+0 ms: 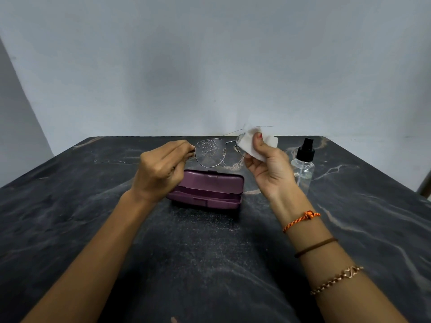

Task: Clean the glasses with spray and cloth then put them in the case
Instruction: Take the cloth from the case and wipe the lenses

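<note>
White cloth (251, 145) hides right lens of glasses (211, 151); case (210, 190) partly behind left hand (161, 171).

We see a purple case (205, 190) on a black table (210, 252) veined with pale grey and tan marble streaks. Above the case, the silver-framed glasses (214, 151) carry a speckle of clear droplets on one lens, and the cloth (253, 145) is white. Right of the case stands a clear bottle (303, 169) with a black cap. Farther right, we note orange, brown and gold bracelets (303, 221). Behind the case, the wall (210, 66) is pale grey.
</note>
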`<move>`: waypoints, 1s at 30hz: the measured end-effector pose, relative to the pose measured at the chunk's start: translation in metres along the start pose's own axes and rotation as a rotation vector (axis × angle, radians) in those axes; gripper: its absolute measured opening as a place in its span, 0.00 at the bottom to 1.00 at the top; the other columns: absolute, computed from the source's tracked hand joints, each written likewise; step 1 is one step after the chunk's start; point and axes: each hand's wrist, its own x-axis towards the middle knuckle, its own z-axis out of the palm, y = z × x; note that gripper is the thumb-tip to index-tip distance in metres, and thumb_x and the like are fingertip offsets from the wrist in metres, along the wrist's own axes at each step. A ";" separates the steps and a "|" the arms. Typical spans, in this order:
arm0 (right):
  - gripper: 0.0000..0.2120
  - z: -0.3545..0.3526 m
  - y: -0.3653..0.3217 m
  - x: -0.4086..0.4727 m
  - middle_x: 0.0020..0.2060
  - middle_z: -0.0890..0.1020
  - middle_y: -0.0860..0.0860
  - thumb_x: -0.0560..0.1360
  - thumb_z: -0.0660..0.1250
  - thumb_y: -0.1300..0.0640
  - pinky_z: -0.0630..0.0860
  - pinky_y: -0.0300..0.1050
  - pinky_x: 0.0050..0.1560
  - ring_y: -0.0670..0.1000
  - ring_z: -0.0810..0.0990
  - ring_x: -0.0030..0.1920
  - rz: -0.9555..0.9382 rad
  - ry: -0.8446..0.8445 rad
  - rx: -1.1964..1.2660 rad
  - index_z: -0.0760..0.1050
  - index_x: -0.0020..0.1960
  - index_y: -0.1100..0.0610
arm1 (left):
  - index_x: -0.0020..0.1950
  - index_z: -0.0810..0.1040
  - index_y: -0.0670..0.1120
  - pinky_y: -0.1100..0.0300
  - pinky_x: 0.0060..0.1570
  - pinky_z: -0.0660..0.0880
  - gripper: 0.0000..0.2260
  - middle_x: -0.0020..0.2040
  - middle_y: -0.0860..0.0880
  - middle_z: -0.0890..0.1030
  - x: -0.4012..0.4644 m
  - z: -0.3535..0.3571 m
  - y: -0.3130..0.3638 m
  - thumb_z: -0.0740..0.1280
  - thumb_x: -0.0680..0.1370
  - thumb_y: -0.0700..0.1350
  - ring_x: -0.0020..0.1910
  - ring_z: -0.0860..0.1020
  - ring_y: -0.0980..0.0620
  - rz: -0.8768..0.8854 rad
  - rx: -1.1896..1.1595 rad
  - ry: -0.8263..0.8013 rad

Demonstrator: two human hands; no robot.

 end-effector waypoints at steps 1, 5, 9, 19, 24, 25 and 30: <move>0.03 -0.002 -0.002 0.000 0.32 0.82 0.50 0.72 0.67 0.62 0.73 0.33 0.27 0.46 0.79 0.31 -0.049 0.002 -0.105 0.75 0.40 0.58 | 0.37 0.80 0.31 0.64 0.47 0.73 0.03 0.34 0.39 0.82 0.001 -0.001 0.001 0.71 0.66 0.25 0.32 0.82 0.46 0.000 0.003 -0.001; 0.06 -0.007 -0.008 -0.002 0.23 0.82 0.45 0.69 0.70 0.60 0.75 0.33 0.27 0.42 0.81 0.27 -0.213 -0.045 -0.391 0.77 0.34 0.57 | 0.36 0.80 0.31 0.65 0.46 0.73 0.06 0.33 0.39 0.82 0.002 -0.003 0.000 0.71 0.64 0.23 0.31 0.81 0.46 -0.037 -0.002 0.000; 0.07 -0.007 -0.006 -0.003 0.23 0.82 0.46 0.70 0.70 0.58 0.76 0.33 0.28 0.42 0.81 0.28 -0.200 -0.047 -0.411 0.77 0.33 0.57 | 0.35 0.80 0.31 0.67 0.42 0.73 0.04 0.32 0.40 0.82 0.004 -0.005 0.000 0.71 0.66 0.24 0.31 0.81 0.47 -0.106 -0.017 0.030; 0.07 -0.006 -0.002 0.003 0.36 0.78 0.53 0.74 0.65 0.56 0.74 0.33 0.24 0.45 0.78 0.24 0.043 0.118 0.017 0.73 0.42 0.59 | 0.35 0.82 0.33 0.77 0.40 0.71 0.01 0.31 0.41 0.83 0.006 -0.002 0.005 0.72 0.67 0.31 0.31 0.77 0.58 -0.285 -0.142 0.137; 0.06 -0.003 0.003 0.001 0.37 0.78 0.53 0.75 0.65 0.55 0.74 0.32 0.24 0.47 0.76 0.31 0.086 0.180 0.075 0.72 0.43 0.57 | 0.37 0.82 0.33 0.75 0.36 0.71 0.02 0.32 0.41 0.83 0.006 -0.005 0.000 0.73 0.66 0.30 0.34 0.77 0.54 -0.423 -0.124 0.230; 0.06 -0.001 0.006 0.000 0.37 0.78 0.53 0.75 0.65 0.55 0.74 0.32 0.24 0.48 0.76 0.32 0.093 0.184 0.069 0.72 0.43 0.57 | 0.38 0.82 0.33 0.75 0.35 0.72 0.02 0.32 0.41 0.83 0.006 -0.005 0.000 0.73 0.66 0.30 0.33 0.77 0.54 -0.444 -0.128 0.240; 0.09 0.011 0.027 -0.008 0.37 0.78 0.54 0.75 0.64 0.52 0.75 0.34 0.24 0.48 0.77 0.29 0.153 0.150 0.029 0.71 0.42 0.58 | 0.37 0.82 0.34 0.68 0.32 0.73 0.01 0.32 0.42 0.83 0.004 -0.001 0.007 0.72 0.67 0.31 0.29 0.79 0.53 -0.421 -0.136 0.209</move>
